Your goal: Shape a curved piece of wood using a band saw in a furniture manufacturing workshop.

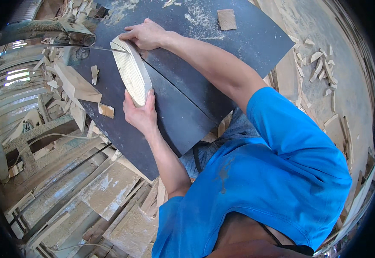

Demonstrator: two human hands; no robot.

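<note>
A pale wooden block (131, 73), long with curved sides and a tapered far end, lies on the dark saw table (179, 116). A thin saw blade (101, 48) reaches in from the left and meets the block near its far end. My left hand (141, 115) grips the near end, thumb on one side and fingers on the other. At the far end, my right hand (146, 35) has its fingers closed against the block's edge, close to the blade. Part of the right fingers' contact is hidden.
A slot (179, 91) runs across the table from the block toward me. A square wood offcut (226, 19) lies at the far side, with small scraps (106, 110) at the left. Offcuts (320, 64) litter the floor at right. Machine parts (50, 32) stand at far left.
</note>
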